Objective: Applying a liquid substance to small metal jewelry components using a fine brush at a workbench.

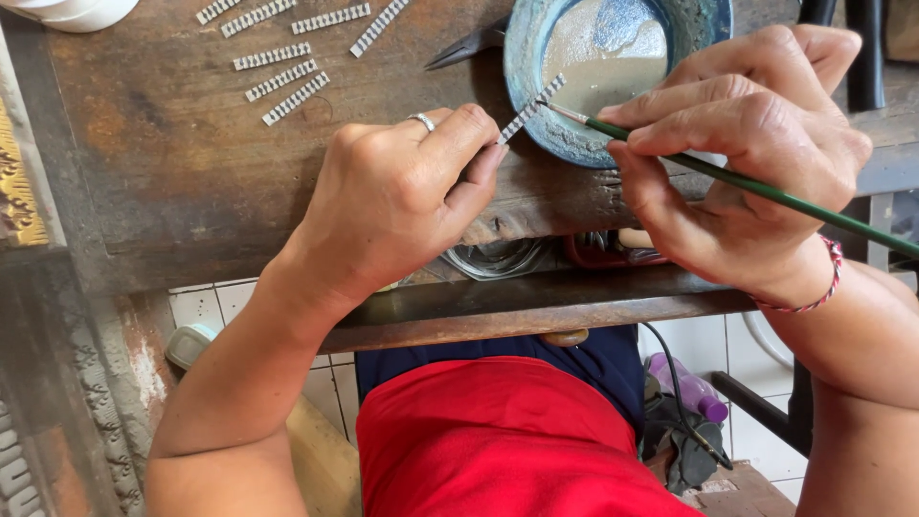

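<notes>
1 ridged silver strip [529, 108], pinched by the left hand [402, 196] at the near rim of the blue bowl [546, 129], is touched by a green brush [766, 190] gripped in the right hand [737, 163]; excess paste could be smeared by a slip.

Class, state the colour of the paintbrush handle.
Green, seen clearly in the head view: the paintbrush in the right hand.

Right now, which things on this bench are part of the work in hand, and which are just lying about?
In use:
left hand pinching a small silver ridged strip
right hand holding a thin green-handled brush
blue bowl of pale liquid

Lying about:
loose silver strips on the worn wooden bench
dark pliers
</notes>
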